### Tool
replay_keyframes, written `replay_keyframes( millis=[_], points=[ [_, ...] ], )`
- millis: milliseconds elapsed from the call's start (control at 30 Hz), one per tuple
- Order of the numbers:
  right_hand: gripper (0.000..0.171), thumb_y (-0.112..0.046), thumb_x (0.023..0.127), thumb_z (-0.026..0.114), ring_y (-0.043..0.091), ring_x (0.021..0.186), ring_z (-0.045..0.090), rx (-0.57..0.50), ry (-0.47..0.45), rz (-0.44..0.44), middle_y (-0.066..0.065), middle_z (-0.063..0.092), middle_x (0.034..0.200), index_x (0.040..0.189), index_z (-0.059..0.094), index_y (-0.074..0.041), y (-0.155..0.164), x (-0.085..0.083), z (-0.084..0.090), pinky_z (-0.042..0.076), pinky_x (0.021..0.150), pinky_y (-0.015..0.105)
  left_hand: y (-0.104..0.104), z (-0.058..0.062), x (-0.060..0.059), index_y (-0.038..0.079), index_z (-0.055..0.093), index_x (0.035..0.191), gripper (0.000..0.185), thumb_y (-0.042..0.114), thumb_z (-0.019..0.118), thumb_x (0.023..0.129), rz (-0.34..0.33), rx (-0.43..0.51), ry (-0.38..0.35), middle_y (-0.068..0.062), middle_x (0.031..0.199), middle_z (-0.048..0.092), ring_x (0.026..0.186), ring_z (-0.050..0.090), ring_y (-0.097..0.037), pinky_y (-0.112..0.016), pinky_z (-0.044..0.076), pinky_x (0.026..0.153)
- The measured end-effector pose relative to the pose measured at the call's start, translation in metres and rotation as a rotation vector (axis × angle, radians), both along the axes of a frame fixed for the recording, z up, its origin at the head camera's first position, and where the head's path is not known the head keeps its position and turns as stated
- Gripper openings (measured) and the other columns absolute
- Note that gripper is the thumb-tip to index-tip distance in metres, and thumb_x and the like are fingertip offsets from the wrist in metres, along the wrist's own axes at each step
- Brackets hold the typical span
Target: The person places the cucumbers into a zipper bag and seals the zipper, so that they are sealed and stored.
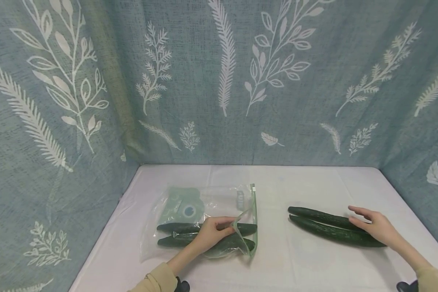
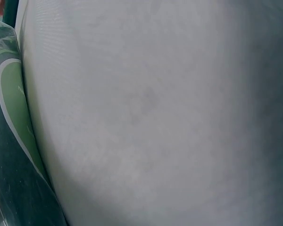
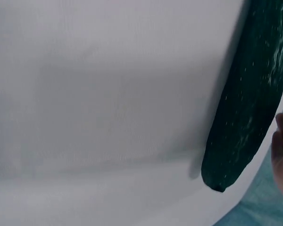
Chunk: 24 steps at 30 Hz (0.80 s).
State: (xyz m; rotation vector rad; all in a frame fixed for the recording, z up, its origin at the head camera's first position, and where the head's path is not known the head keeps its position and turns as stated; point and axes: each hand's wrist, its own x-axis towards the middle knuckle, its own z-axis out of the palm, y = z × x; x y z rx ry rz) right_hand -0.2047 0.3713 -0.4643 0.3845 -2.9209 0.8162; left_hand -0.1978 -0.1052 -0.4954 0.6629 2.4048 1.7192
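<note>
Near edge first: I'm watching the left hand (image 1: 209, 234) pinching the lip of the clear zip bag (image 1: 204, 221), lifting the mouth open toward the right. Two cucumbers inside the bag (image 1: 190, 235) are lying side by side. The right hand (image 1: 374, 227) is resting spread, fingers straight, over the right end of the two loose cucumbers (image 1: 332, 229), not yet gripping; they are lying touching each other, well apart from the bag. The right wrist view is showing one loose cucumber's tip (image 3: 247, 113) on the white table (image 1: 284, 259). Risks as I'm judging them: the thin lip slipping from the pinch so the mouth collapses, or a cucumber rolling off under a flat palm. Behind, the leaf-print curtain (image 1: 219, 81) is hanging.
</note>
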Motion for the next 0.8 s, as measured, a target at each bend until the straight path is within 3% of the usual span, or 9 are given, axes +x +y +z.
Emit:
replay_keyframes(
  millis=[100,167,233,300,400,533,700,800],
  points=[
    [0.038,-0.022,0.085,0.062,0.0,0.099,0.054,0.004,0.001,0.029,0.023,0.059,0.111,0.113,0.058,0.003,0.007,-0.002,-0.001,0.046,0.081,0.046,0.0,0.001,0.0,0.015,0.064,0.11,0.035,0.03,0.065,0.079,0.007,-0.011,0.001,-0.004,0.108,0.065,0.102,0.06,-0.013,-0.018,0.048,0.085],
    [0.036,-0.022,0.084,0.063,-0.012,0.094,0.048,0.012,-0.009,0.04,0.021,0.061,0.109,0.111,0.06,0.002,0.009,-0.004,-0.002,0.048,0.08,0.043,0.001,0.002,0.001,0.015,0.064,0.11,0.035,0.031,0.065,0.079,0.01,-0.015,-0.001,-0.004,0.108,0.065,0.102,0.06,-0.013,-0.018,0.048,0.085],
    [0.037,-0.023,0.084,0.063,-0.007,0.094,0.053,0.017,-0.038,0.054,0.02,0.062,0.108,0.11,0.06,0.002,0.011,-0.005,-0.003,0.049,0.079,0.042,0.001,0.002,0.001,0.015,0.064,0.11,0.035,0.031,0.065,0.079,0.013,-0.017,-0.002,-0.003,0.108,0.065,0.102,0.06,-0.013,-0.018,0.048,0.085],
    [0.038,-0.025,0.083,0.063,0.009,0.095,0.06,0.027,-0.072,0.069,0.02,0.062,0.108,0.11,0.06,0.002,0.011,-0.006,-0.003,0.05,0.079,0.041,0.001,0.002,0.001,0.015,0.064,0.11,0.035,0.031,0.065,0.079,0.012,-0.015,-0.006,-0.004,0.108,0.065,0.102,0.06,-0.014,-0.019,0.048,0.085],
    [0.04,-0.027,0.083,0.064,0.021,0.097,0.06,0.048,-0.108,0.088,0.018,0.062,0.108,0.111,0.061,0.001,0.011,-0.009,-0.003,0.05,0.08,0.04,0.0,0.002,0.001,0.014,0.064,0.11,0.034,0.028,0.065,0.079,0.014,-0.019,-0.002,-0.005,0.109,0.065,0.102,0.06,-0.014,-0.019,0.048,0.085],
    [0.039,-0.028,0.08,0.066,0.004,0.092,0.058,0.076,-0.126,0.104,0.016,0.064,0.104,0.108,0.063,-0.001,0.014,-0.012,-0.003,0.051,0.078,0.035,0.001,0.012,0.005,0.007,0.063,0.11,0.032,0.021,0.065,0.081,0.004,-0.003,0.022,-0.011,0.107,0.065,0.101,0.061,-0.018,-0.021,0.05,0.083],
    [0.041,-0.028,0.076,0.069,0.007,0.088,0.06,0.101,-0.147,0.138,0.016,0.066,0.1,0.105,0.064,0.001,0.024,-0.013,-0.002,0.051,0.073,0.028,0.004,0.03,0.013,0.001,0.062,0.109,0.031,0.014,0.065,0.081,0.0,-0.01,0.013,-0.016,0.105,0.064,0.098,0.062,-0.021,-0.02,0.05,0.082],
    [0.042,-0.028,0.075,0.07,0.002,0.087,0.059,0.097,-0.156,0.145,0.017,0.066,0.1,0.105,0.064,0.001,0.027,-0.012,-0.003,0.051,0.072,0.026,0.003,0.022,0.01,0.006,0.063,0.109,0.032,0.019,0.066,0.08,0.013,-0.016,-0.004,-0.011,0.106,0.065,0.099,0.062,-0.018,-0.018,0.05,0.082]
  ],
)
